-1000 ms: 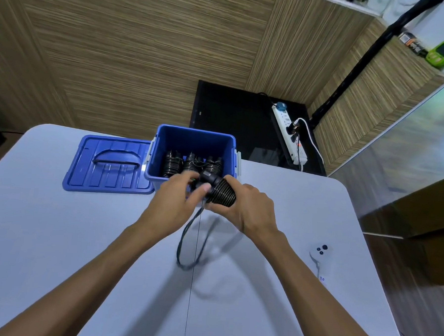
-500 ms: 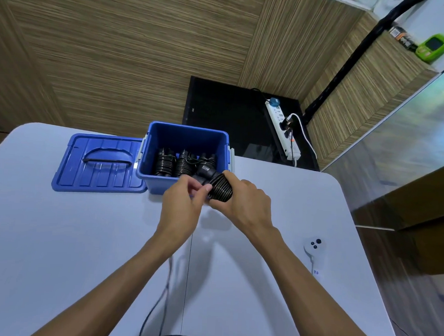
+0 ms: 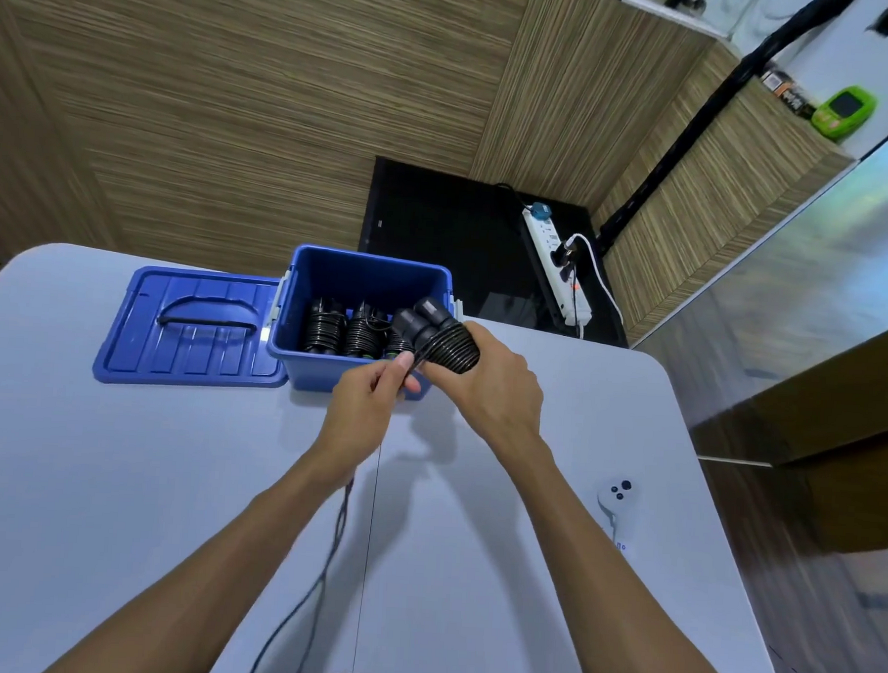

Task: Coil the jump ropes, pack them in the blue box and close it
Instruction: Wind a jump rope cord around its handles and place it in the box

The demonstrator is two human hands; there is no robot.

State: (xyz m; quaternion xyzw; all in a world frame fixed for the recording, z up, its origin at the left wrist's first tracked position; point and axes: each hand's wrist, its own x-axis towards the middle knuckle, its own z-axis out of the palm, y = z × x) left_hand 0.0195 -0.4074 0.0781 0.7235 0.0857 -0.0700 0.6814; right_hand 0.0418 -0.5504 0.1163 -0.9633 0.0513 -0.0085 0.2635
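Currently, the table (image 3: 116,473) carries all task items near its far edge. The blue box (image 3: 327,371) stands open at the middle of the far edge; its lid (image 3: 195,333) lies flat just beside it on the left, handle side up. Three coiled ropes (image 3: 352,334) stand side by side inside the box along its near wall.

A fourth jump rope (image 3: 449,349) is held above the box's near right corner. The right hand (image 3: 496,385) has its grip closed around the wound bundle, with both black handles protruding toward the box. The left hand (image 3: 372,399) has its grip closed in a pinch on the loose cord (image 3: 316,576), which runs under the left forearm toward the near edge of the table.

Handling, as a judgement: the rope appears light, thin and flexible, with a smooth and probably slippery cord that will spring loose if tension is released. Hold the bundle across its windings, not by the handles alone, and keep the free cord taut while winding. The remaining length must be wound before packing.

A small white remote (image 3: 613,497) lies near the right edge.
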